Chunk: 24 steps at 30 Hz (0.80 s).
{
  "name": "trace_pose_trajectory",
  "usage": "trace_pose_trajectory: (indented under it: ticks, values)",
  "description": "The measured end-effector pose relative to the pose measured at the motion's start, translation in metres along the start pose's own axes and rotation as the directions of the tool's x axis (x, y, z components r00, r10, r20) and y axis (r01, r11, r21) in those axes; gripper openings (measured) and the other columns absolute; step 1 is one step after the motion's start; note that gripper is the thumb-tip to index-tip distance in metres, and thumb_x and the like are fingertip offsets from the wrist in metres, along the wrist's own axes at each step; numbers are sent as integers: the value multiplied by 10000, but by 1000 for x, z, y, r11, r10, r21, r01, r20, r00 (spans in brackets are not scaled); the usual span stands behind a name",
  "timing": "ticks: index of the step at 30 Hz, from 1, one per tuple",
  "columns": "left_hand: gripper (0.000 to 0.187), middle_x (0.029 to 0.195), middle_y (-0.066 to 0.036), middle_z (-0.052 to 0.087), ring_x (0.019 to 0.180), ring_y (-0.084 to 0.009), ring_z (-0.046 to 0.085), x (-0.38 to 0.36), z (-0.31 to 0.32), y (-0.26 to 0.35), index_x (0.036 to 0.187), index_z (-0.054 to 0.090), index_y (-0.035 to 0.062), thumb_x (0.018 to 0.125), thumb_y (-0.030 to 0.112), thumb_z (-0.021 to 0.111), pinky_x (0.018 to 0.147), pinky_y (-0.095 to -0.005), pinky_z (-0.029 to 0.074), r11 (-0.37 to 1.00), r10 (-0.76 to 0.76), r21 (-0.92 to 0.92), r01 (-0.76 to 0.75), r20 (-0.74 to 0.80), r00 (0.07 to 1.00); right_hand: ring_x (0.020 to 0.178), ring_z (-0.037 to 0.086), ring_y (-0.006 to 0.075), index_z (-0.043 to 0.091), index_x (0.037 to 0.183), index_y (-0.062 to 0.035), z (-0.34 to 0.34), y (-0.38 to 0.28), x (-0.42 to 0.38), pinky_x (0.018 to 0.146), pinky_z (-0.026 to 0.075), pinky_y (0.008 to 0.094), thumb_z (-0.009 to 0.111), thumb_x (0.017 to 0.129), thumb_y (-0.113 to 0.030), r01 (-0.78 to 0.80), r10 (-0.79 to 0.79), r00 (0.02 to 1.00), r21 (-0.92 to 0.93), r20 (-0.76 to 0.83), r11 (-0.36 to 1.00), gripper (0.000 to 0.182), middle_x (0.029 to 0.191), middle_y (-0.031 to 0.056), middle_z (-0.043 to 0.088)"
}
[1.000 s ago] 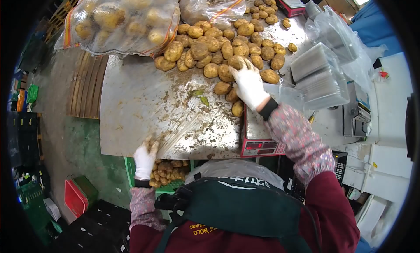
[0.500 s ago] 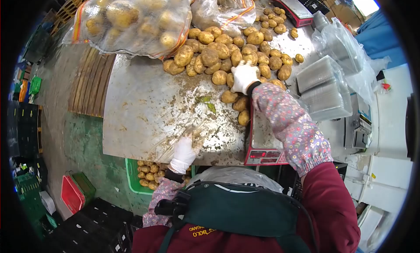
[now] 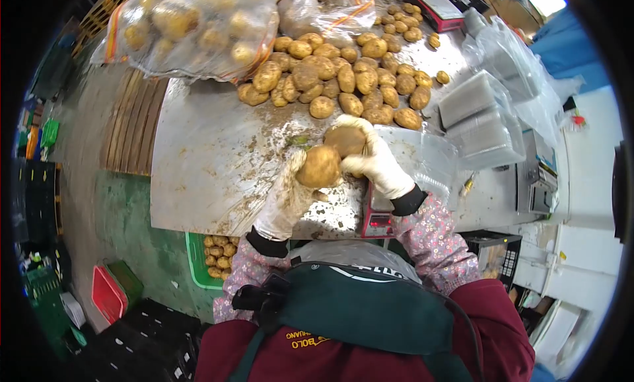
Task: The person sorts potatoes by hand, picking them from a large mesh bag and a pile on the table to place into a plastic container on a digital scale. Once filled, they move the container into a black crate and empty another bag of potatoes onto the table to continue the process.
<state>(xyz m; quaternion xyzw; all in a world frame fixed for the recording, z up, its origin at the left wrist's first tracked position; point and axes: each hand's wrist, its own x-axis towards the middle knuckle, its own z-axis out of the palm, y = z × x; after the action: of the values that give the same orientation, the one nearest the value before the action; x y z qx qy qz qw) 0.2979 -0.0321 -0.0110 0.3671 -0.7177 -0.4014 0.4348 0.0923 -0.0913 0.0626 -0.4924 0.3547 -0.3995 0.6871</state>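
Note:
Both hands wear white gloves above the metal table (image 3: 198, 151). My left hand (image 3: 287, 193) is wrapped round the side of a yellow-brown potato (image 3: 319, 167). Beside it, my right hand (image 3: 373, 154) grips a browner potato (image 3: 345, 141), with thumb and fingers on either side. The two potatoes are side by side and appear to touch. Beyond my hands lies a heap of loose potatoes (image 3: 317, 68). A red scale (image 3: 378, 225) stands at the front edge, with a clear plastic tray (image 3: 429, 160) over it, partly hidden by my right hand.
A mesh bag of potatoes (image 3: 191, 28) lies at the back left. Stacked clear trays (image 3: 479, 108) and plastic bags (image 3: 508, 58) are on the right. Another scale (image 3: 436, 8) stands at the back. A green crate (image 3: 198, 263) with potatoes sits below the front edge.
My right hand has come back from the heap with a potato. My left hand has risen from the table and now holds one too. A clear tray now lies over the near scale.

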Motion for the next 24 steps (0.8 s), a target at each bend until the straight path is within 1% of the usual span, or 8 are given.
trace_pose_trajectory:
  ticks: [2,4,7,11,16,17,18,24]
  values:
    - [574,1348,-132,536,1184,-249,569,7,-4,27,1388,461,55,972,446,520,873,-353,547,146,-405,-930,338,256,878,1206,527,314,480,1344,-65,-18,18,-13,1020,458,460,695,887,-175,-10,26,999,433,-33,901,516,1300,164,523]
    - [579,1236,-130,617,1024,-242,647,10,6,40,1364,485,37,965,454,534,702,-315,559,132,-474,-936,326,230,850,1277,488,202,422,1392,-114,-27,23,-25,1120,340,415,727,842,-257,-120,91,992,828,84,548,645,1365,65,533]
    - [541,1182,-119,642,971,-233,655,7,10,36,1334,505,43,994,464,487,646,-322,539,59,-587,-939,339,242,772,1281,483,190,453,1354,-112,-30,21,-46,1129,322,413,653,896,-322,126,-115,992,432,-53,893,543,1351,42,550]
    - [505,1179,-124,640,970,-219,652,6,16,39,1325,511,47,1005,436,477,627,-302,525,115,-592,-926,359,226,774,1202,555,196,448,1350,-68,-46,29,-56,1071,412,385,711,851,-232,126,-180,954,-225,-238,966,588,1315,71,569]
    - [464,1182,-114,637,1025,-209,641,25,37,64,1318,518,29,1007,372,505,661,-285,541,286,-582,-873,396,170,795,1160,548,341,479,1319,-81,-64,19,-83,854,566,479,578,912,-306,251,-368,874,-355,-316,900,475,1250,196,555]
    - [456,1189,-120,631,1043,-206,637,32,43,74,1314,526,29,1002,362,519,696,-294,553,398,-522,-822,408,163,837,1145,561,334,476,1322,-76,-82,12,-87,855,573,467,584,914,-285,226,-124,959,426,-255,876,471,1243,195,560]
    - [448,1197,-126,625,1060,-204,633,37,50,79,1310,535,30,998,352,534,732,-302,566,505,-459,-762,406,161,874,1130,575,327,472,1325,-70,-96,7,-93,855,581,455,590,917,-264,23,0,1000,945,-24,327,467,1237,194,564]
    - [576,1324,-105,438,1260,-234,448,60,135,81,1285,567,30,761,106,792,1073,-321,374,792,-195,-562,239,137,971,1048,626,324,523,1248,-28,-156,-14,-148,841,580,503,598,945,-200,220,118,852,552,-510,805,357,1183,169,601]
